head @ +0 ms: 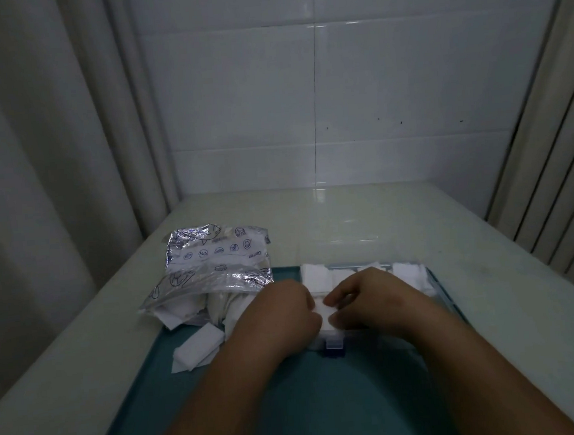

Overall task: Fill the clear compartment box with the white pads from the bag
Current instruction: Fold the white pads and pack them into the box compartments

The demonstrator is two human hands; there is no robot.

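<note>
The clear compartment box (pixel 333 344) lies on a teal tray (pixel 293 405), its far compartments filled with white pads (pixel 314 277). Both hands meet over a near compartment. My left hand (pixel 283 317) and my right hand (pixel 371 300) pinch one white pad (pixel 324 314) between their fingertips, low in the box. The crinkled silver bag (pixel 214 271) lies to the left, its open end toward me, with pads showing inside. Two loose pads (pixel 200 349) rest on the tray near the bag's mouth.
The tray sits on a pale table (pixel 381 216) against a white tiled wall. Curtains hang at the left (pixel 34 168) and right (pixel 556 162). The table's left edge runs close beside the bag.
</note>
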